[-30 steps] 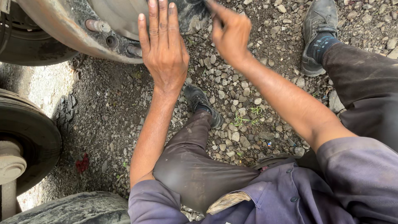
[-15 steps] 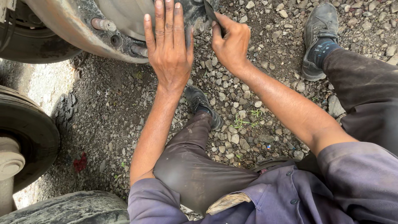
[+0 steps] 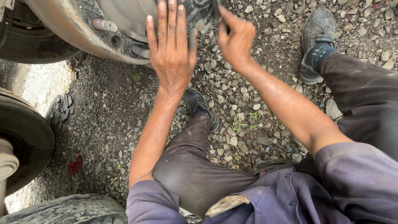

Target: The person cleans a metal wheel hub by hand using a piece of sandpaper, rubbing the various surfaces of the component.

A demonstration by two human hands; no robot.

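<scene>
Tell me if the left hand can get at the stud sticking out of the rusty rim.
Probably yes. The left hand lies flat on the rim, and the stud stands bare just beside its fingers, with nothing between them.

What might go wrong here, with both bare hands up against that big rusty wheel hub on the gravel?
The left hand lies flat on the rusty hub, close to the studs, so a slip could scrape it. The right hand pinches a thin dark tool near the left thumb, which it might nick. The loose gravel under the shoes may shift, costing balance.
</scene>
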